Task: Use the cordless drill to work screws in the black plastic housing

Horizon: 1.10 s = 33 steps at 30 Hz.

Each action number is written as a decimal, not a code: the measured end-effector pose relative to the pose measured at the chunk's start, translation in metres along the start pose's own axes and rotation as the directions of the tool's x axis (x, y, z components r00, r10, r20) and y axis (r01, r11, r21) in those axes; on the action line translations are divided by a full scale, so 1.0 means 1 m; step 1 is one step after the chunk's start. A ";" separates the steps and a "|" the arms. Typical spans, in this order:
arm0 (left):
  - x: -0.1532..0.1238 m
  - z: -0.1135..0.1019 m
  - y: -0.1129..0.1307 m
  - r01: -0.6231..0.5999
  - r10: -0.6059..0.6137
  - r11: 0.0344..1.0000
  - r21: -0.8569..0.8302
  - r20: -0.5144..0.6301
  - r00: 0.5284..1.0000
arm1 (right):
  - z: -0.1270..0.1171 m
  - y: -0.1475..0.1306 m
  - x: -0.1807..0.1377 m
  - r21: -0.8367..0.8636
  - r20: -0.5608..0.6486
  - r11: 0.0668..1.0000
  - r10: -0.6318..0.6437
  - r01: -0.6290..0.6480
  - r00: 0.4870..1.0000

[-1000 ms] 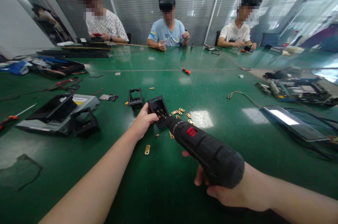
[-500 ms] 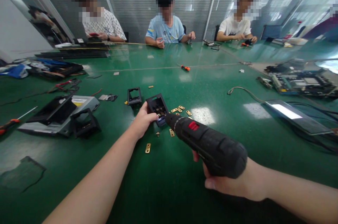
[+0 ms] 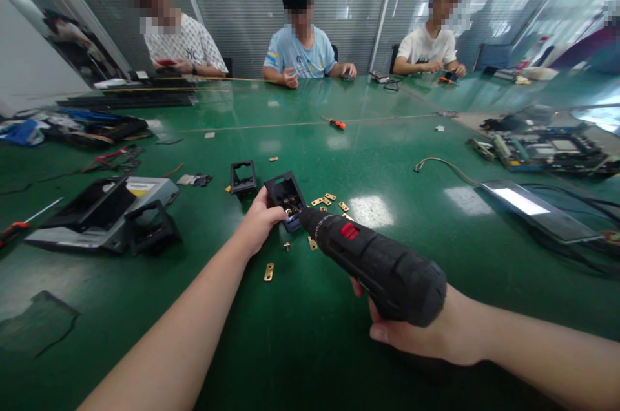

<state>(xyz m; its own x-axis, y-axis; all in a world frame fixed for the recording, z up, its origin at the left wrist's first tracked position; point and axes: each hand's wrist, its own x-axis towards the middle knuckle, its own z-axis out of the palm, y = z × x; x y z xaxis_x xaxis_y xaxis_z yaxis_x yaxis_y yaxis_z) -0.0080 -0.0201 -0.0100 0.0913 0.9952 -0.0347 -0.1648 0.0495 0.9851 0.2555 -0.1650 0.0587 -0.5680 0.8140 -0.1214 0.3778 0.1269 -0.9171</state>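
Observation:
My left hand (image 3: 258, 222) grips a black plastic housing (image 3: 279, 187) by its near left side, thumb over the rim. Small brass parts show inside the housing. In my right hand (image 3: 421, 337) is a black cordless drill (image 3: 372, 262) with a red switch on top. Its chuck end points into the housing's near right part; the bit tip is hidden there. Several brass plates (image 3: 326, 200) with holes lie just right of the housing. Nearer to me are another brass plate (image 3: 269, 272) and a small brass screw (image 3: 287, 246).
Another black housing (image 3: 243, 178) stands behind my left hand, and a third (image 3: 152, 227) leans by a grey metal case (image 3: 159, 191) at left. An orange-handled screwdriver (image 3: 336, 123) lies farther off. Circuit boards (image 3: 557, 149) and a cabled panel (image 3: 533, 210) are at right. Three people sit opposite.
The whole view has shifted slightly left. My hands keep the same hold on the housing and the drill. The middle person's hand at right has lowered to the table.

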 end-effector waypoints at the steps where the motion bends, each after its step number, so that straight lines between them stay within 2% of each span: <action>1: 0.000 0.000 0.001 0.008 -0.008 1.000 -0.006 0.000 1.000 | 0.000 -0.001 0.000 -0.008 0.007 1.000 0.007 -0.007 1.000; 6: -0.002 0.001 0.002 0.032 -0.032 0.999 -0.018 -0.004 0.999 | 0.001 0.002 0.000 0.018 -0.012 1.000 0.026 -0.026 1.000; 13: -0.001 0.000 0.000 0.026 -0.026 0.998 -0.048 0.009 1.000 | 0.002 0.002 0.000 0.071 -0.036 0.997 -0.011 0.014 0.999; 24: 0.000 -0.003 -0.001 0.035 -0.033 0.998 -0.048 0.026 0.999 | 0.003 0.001 -0.001 0.146 0.012 0.987 0.068 -0.069 0.998; 33: 0.000 -0.005 -0.003 0.044 -0.044 0.998 -0.041 0.019 0.999 | 0.002 -0.001 0.000 0.147 0.018 0.987 0.061 -0.063 0.998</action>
<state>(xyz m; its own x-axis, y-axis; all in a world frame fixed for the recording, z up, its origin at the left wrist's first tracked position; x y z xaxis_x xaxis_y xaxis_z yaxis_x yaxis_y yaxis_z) -0.0121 -0.0194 -0.0141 0.1172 0.9903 -0.0744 -0.2005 0.0970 0.9749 0.2536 -0.1658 0.0585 -0.5570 0.8098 -0.1841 0.3012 -0.0097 -0.9535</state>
